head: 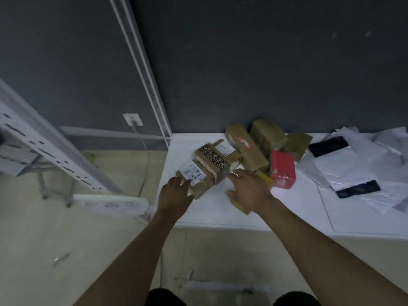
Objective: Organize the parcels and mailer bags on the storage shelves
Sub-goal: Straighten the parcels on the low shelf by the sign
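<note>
Nearest me, 2 bare forearms reach down over the front edge of the low white shelf (216, 219). The left grip (175, 191) has its fingers curled on the near end of a brown labelled box (195, 181), which lies flat just ahead of it. Blur hides how firm that hold is. The right grip (249, 191) is open, fingers spread and palm down, over a thin yellow parcel (240, 206) that pokes out on both sides of it. I cannot tell whether the palm touches it.

The step looks like squaring the small boxes into a tidy row. To do it well, I'd bring the right grip onto the labelled box's other end, so that 2 hands slide it flat rather than 1 hand dragging a corner. The black-printed box (212, 157) lies against it just beyond the left grip and would likely shift with any pull, so move them together or part them first. Keep the label facing up.

Just beyond the right grip stands a red parcel (282, 170), with 3 brown boxes (267, 134) heaped behind it, some tilted and likely to slide if bumped. Well off to that grip's right lie the mailer bags (344, 164), loose and overlapping. Farthest back are the shelf upright (152, 89) and the dark wall (265, 62).
</note>
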`<control>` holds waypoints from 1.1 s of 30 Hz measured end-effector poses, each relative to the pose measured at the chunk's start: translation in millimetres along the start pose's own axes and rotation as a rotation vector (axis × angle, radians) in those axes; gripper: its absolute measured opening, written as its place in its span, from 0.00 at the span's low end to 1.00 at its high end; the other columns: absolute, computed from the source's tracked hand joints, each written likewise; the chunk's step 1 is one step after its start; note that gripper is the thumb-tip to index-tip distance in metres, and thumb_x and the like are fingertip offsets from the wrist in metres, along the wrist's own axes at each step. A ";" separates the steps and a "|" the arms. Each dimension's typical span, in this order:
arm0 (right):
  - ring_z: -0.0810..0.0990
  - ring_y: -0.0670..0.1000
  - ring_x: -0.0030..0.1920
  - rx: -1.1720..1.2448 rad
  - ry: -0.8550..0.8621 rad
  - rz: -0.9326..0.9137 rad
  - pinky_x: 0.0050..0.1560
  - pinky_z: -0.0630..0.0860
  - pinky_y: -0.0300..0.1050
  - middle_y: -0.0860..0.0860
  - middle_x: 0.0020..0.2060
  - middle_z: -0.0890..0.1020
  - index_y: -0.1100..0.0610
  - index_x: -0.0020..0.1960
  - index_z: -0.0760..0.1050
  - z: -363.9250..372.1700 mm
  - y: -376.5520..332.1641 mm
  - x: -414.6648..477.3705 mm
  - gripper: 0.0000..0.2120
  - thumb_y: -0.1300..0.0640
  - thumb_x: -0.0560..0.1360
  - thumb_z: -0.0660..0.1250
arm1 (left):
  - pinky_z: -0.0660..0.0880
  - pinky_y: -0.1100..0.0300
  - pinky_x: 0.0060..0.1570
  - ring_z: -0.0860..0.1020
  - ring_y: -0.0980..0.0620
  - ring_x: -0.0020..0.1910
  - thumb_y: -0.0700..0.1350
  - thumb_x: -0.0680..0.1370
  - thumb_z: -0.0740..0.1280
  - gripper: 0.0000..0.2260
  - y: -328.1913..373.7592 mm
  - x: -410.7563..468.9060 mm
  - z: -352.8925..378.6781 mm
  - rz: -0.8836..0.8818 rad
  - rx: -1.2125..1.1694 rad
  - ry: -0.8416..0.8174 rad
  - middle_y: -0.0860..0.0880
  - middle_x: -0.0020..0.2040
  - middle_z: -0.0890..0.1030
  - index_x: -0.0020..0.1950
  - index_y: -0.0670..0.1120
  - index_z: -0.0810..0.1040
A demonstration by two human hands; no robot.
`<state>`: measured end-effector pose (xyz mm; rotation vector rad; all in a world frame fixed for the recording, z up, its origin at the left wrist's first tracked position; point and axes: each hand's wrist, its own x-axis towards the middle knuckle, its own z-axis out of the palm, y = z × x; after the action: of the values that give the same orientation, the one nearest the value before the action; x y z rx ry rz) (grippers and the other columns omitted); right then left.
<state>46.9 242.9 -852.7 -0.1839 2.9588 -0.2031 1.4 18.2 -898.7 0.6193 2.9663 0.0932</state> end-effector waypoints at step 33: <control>0.68 0.41 0.65 1.230 0.221 0.061 0.57 0.75 0.35 0.42 0.69 0.65 0.42 0.76 0.53 198.7 -10.5 47.8 0.42 0.46 0.70 0.74 | 0.76 0.50 0.59 0.73 0.49 0.62 0.73 0.63 0.69 0.45 -4.7 33.6 159.6 -0.345 -0.986 0.231 0.49 0.66 0.70 0.74 0.52 0.65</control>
<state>36.5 201.4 -1052.8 0.1070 2.4309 -1.9748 -12.0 33.4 -1060.7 -0.0436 2.6515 1.5274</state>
